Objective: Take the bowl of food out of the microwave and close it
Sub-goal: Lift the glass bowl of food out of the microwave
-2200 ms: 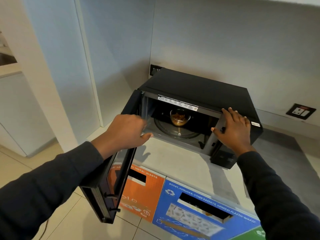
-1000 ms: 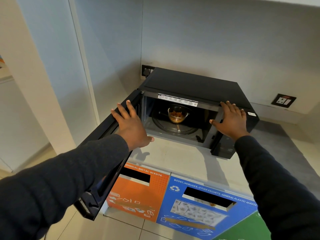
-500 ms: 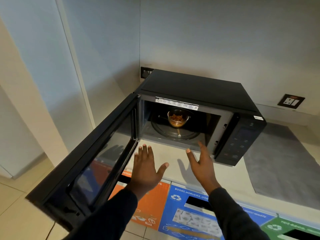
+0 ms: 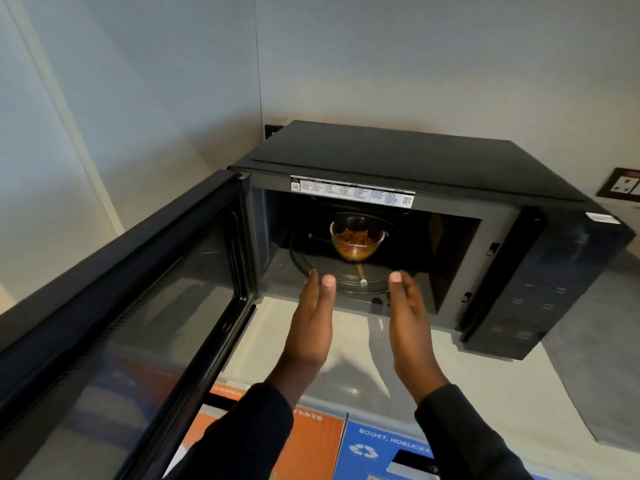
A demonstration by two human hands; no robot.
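A black microwave stands on a light counter, its door swung wide open to the left. Inside, a small glass bowl of orange-brown food sits on the glass turntable. My left hand and my right hand are both open, palms facing each other, fingertips at the cavity's front lip. Both hands are short of the bowl and hold nothing.
The control panel fills the microwave's right side. A grey mat lies on the counter to the right. A wall socket is at far right. Orange and blue waste bin fronts sit below the counter edge.
Both hands left the door and the microwave front, dropped, then rose toward the open cavity. The door has swung fully open. The camera has moved closer.
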